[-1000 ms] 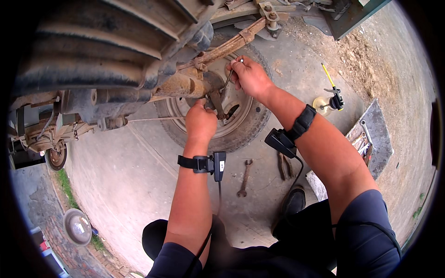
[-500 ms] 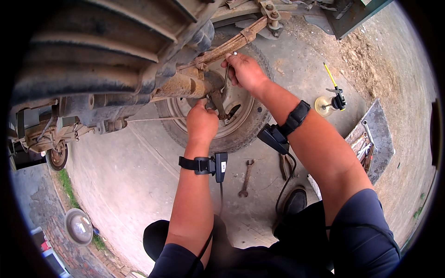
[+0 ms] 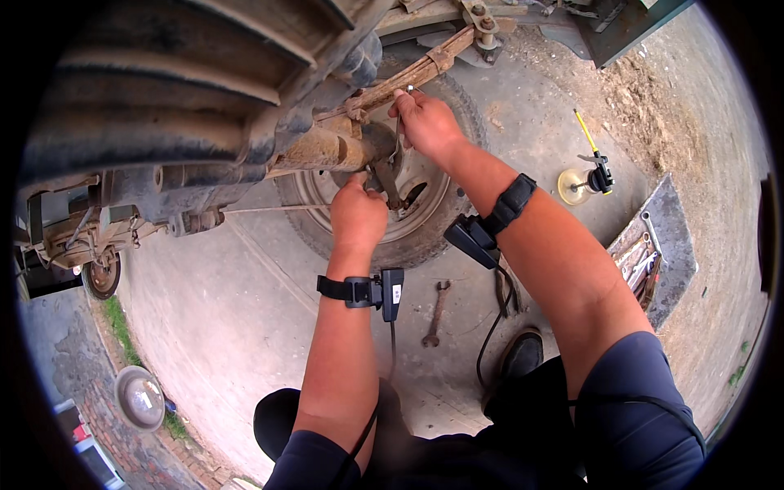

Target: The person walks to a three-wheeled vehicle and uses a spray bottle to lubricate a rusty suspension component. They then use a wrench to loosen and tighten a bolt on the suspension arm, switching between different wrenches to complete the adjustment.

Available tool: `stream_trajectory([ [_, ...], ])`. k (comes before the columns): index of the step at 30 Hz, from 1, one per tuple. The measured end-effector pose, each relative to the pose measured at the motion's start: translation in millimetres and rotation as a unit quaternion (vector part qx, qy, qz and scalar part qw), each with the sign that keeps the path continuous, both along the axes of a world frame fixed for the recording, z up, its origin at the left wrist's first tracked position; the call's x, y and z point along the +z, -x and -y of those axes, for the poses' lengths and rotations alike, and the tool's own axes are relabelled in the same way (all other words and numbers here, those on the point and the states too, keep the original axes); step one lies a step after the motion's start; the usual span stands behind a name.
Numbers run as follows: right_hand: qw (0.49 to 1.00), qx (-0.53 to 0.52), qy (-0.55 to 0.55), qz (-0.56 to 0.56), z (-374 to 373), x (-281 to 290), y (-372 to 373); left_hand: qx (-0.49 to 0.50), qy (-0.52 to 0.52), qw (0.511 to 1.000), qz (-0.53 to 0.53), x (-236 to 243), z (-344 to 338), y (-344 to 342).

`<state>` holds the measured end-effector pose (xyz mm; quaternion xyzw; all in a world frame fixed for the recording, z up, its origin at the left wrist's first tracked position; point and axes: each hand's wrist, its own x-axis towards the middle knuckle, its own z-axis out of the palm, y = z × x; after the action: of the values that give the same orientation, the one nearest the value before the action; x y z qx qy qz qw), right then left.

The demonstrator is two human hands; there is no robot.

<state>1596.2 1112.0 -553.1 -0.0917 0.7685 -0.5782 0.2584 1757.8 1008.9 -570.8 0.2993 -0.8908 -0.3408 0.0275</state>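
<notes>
My right hand (image 3: 429, 122) is closed around a slim metal wrench (image 3: 398, 139), whose bright end pokes out above the fingers. The wrench slants down toward a rusty lever arm (image 3: 384, 181) at the end of the axle (image 3: 322, 153). My left hand (image 3: 359, 214) is beside that lever, fingers curled against the hardware below the axle; what they grip is hidden. Behind both hands stands a wheel (image 3: 425, 237) with a dusty tire and pale rim. A thin rod (image 3: 273, 211) runs leftward from near my left hand.
A rusty leaf spring (image 3: 425, 69) and the vehicle's underside (image 3: 163, 106) hang above. On the concrete lie an open-ended wrench (image 3: 437, 314) and pliers (image 3: 504, 292). At right are a spray bottle (image 3: 600, 175) and a metal tray (image 3: 674, 245) of tools. A basin (image 3: 139, 398) sits far left.
My right hand and forearm have shifted slightly left, with the wrench still held. My left hand stays at nearly the same place by the lever.
</notes>
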Motion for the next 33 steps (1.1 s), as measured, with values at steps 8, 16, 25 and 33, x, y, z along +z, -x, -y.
stream_trajectory([
  [8,0.974,0.058,-0.086,-0.203,13.1,11.1,-7.6,0.015,-0.008,0.999,0.027,5.8,-0.6,0.7],
  [16,0.981,0.037,-0.055,-0.181,-1.6,13.6,-23.8,0.007,0.000,1.000,0.030,7.9,-2.6,0.6],
  [25,0.988,0.044,-0.044,-0.142,-10.1,3.5,-12.9,-0.002,0.013,1.000,0.025,12.6,-4.8,1.6],
  [33,0.984,0.067,-0.095,-0.132,4.0,19.0,-5.5,0.015,-0.023,0.999,0.037,7.7,-0.3,0.7],
])
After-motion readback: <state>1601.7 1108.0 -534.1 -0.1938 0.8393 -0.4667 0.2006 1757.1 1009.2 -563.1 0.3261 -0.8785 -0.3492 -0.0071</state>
